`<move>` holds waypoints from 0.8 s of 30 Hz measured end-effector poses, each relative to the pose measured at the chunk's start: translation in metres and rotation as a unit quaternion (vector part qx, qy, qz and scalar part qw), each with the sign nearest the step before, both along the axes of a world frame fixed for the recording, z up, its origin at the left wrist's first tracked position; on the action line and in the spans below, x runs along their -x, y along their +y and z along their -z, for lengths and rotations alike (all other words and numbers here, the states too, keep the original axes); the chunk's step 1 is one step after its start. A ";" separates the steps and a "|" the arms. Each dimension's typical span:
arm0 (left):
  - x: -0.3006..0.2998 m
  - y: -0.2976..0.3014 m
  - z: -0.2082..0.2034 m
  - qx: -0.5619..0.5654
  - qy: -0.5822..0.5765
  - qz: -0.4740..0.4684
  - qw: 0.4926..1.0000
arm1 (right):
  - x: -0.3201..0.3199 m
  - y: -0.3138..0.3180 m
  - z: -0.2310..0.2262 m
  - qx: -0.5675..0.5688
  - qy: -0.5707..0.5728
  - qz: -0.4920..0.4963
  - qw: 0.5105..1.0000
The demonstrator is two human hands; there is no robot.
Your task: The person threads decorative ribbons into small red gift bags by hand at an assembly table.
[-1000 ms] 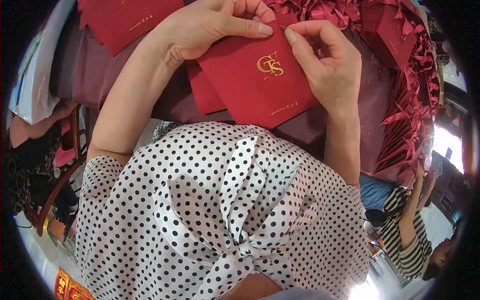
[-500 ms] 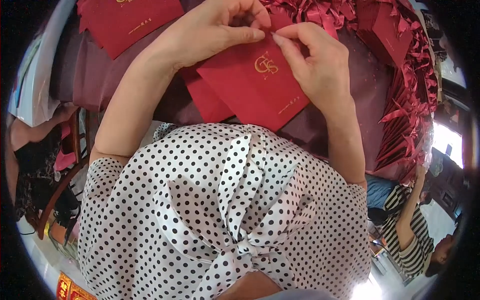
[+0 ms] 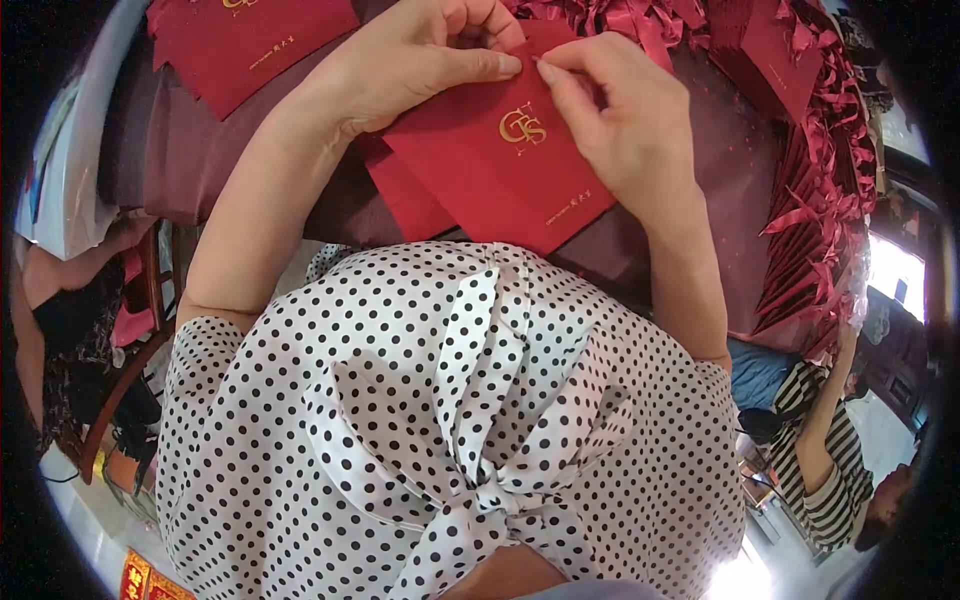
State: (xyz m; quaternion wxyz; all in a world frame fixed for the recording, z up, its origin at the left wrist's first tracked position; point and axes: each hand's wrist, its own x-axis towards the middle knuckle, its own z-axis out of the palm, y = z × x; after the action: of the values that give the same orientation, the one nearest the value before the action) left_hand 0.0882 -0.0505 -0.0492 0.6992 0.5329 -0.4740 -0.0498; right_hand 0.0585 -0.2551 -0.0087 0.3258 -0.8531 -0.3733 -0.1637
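Note:
A flat red paper bag (image 3: 520, 175) with gold print lies tilted in front of me, its lower corner close to my shirt. My left hand (image 3: 440, 55) holds its upper part, the thumb on the front and the other fingers curled. From the right, my right hand (image 3: 630, 115) pinches thumb and forefinger together at the same upper edge. Whatever is between those right fingertips is too small to make out. A second red bag (image 3: 405, 190) shows partly from under the first, at its left.
Several red bags (image 3: 265, 50) are piled at the far left of the dark red tablecloth (image 3: 725, 190). More red bags with ribbon bows (image 3: 810, 220) stand packed along the right edge. Loose shiny ribbons (image 3: 640, 30) lie at the back. Another person in a striped top (image 3: 835, 480) is at the right.
Both hands and the bag have shifted slightly left and away from me. My right fingertips stay pinched near the bag's upper edge.

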 end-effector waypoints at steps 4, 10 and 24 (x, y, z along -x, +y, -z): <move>-0.003 -0.009 0.003 0.009 -0.048 -0.037 0.998 | -0.007 0.000 -0.009 0.134 -0.102 -0.011 0.986; 0.007 0.000 -0.038 -0.180 0.144 -0.110 0.967 | -0.024 -0.003 -0.046 0.034 0.209 -0.044 0.976; 0.036 -0.001 -0.046 -0.269 -0.074 -0.228 0.933 | 0.011 -0.015 -0.044 0.034 0.241 -0.081 0.967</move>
State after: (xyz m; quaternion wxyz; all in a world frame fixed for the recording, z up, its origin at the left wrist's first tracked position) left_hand 0.0519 -0.0514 -0.0034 0.4851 0.7971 -0.3587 0.0248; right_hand 0.0471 -0.2701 0.0357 0.3893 -0.8446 -0.3572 0.0862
